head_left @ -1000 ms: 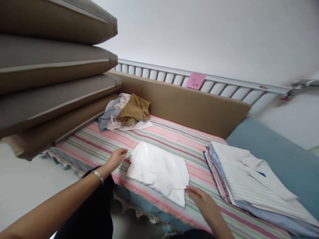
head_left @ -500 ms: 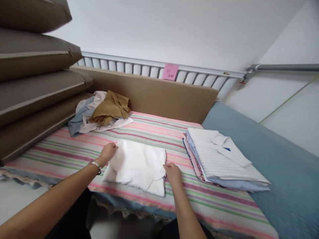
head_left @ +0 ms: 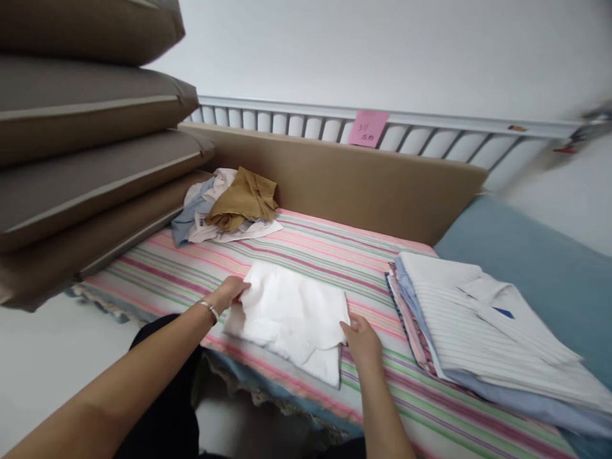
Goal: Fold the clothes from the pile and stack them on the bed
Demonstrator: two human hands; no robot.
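Note:
A folded white cloth (head_left: 291, 315) lies on the striped sheet (head_left: 306, 255) in front of me. My left hand (head_left: 229, 292), with a silver bracelet at the wrist, pinches the cloth's left edge and lifts it a little. My right hand (head_left: 362, 338) grips the cloth's right edge, fingers curled onto it. Both hands sit at opposite sides of the cloth.
A stack of folded shirts (head_left: 482, 325), a white striped one on top, lies to the right. A heap of loose clothes (head_left: 232, 207) with a tan garment sits at the back left. Brown cushions (head_left: 90, 159) are stacked at left. A blue mattress (head_left: 530, 255) and a brown backboard (head_left: 354, 185) border the sheet.
My right hand has come from below the cloth's corner up to its right edge and closed on it. My left hand has taken hold of the left edge. The camera has swung about.

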